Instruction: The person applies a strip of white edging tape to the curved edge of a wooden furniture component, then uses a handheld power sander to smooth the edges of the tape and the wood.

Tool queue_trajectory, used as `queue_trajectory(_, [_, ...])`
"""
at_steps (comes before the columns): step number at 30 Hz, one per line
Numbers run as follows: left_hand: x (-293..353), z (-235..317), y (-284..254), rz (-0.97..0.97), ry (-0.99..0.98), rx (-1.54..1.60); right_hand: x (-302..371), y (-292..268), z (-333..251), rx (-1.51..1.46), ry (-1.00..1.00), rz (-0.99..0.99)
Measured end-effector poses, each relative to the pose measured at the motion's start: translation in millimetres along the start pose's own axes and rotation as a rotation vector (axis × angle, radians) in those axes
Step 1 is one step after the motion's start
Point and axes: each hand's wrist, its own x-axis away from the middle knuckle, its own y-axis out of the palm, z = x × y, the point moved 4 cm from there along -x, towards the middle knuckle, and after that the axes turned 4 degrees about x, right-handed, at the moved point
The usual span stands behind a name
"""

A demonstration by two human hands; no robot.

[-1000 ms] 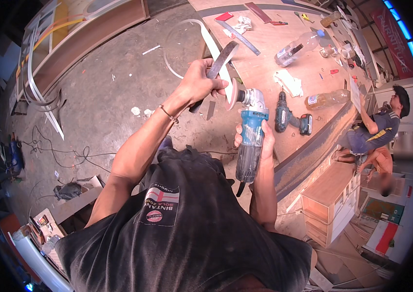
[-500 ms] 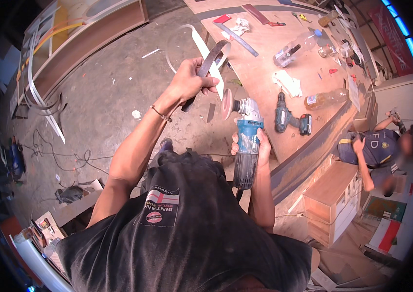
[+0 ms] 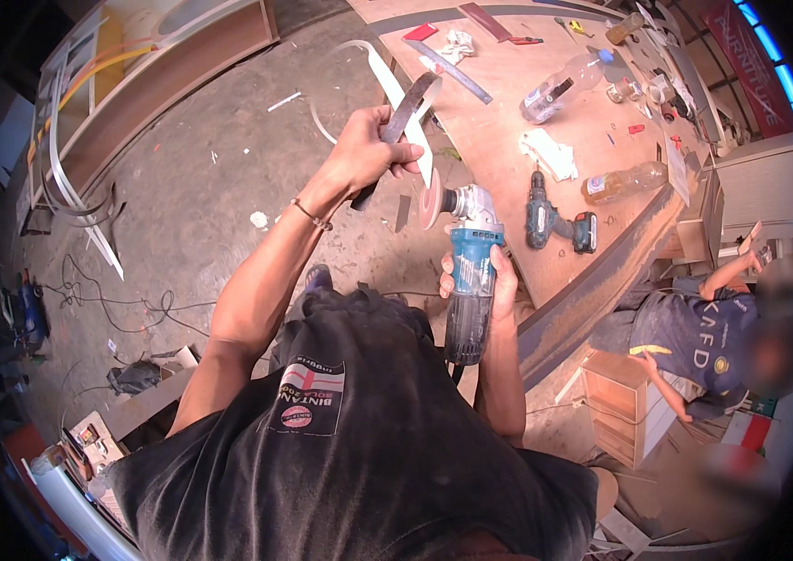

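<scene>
Right hand (image 3: 490, 280) wrapped tight around the blue body of an angle grinder (image 3: 468, 271), held near the chest; tool's long axis runs roughly 6 to 12 o'clock, disc (image 3: 431, 199) at the far end facing about 10 o'clock. Left hand (image 3: 364, 154) raised just beyond it, at about 11 o'clock from the grinder head, fingers clenched on a curved metal blade (image 3: 404, 114). Blade's long axis slants from 7 toward 1 o'clock; its dark lower end pokes out below the fist, the rest rises above it. Disc and blade close but apart; the left hand is the nearer of the two to the disc. Behind the blade, a pale curved strip (image 3: 387, 75) over the concrete floor (image 3: 200, 187). At 2 o'clock, a wooden workbench (image 3: 509, 112) carrying a cordless drill (image 3: 555, 222), plastic bottles (image 3: 623, 183), a white rag (image 3: 548, 152). Another person (image 3: 696, 327) crouches beyond the bench edge at 4 o'clock.
</scene>
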Motion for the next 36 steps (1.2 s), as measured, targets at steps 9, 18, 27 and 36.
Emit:
queue_trajectory(9, [-2, -4, 1, 0.007, -0.011, 0.005, -1, 0, 0, 0.007, 0.002, 0.010])
queue_trajectory(18, [-2, -2, 1, 0.016, -0.017, 0.016, -3, 0, -1, 0.004, 0.013, 0.026])
queue_trajectory(27, [0, -5, 1, 0.003, -0.034, 0.007, -8, 2, -5, 0.003, 0.007, 0.009])
queue_trajectory(36, [0, -8, 2, -0.018, -0.042, -0.002, -11, 1, -7, -0.027, 0.017, 0.012])
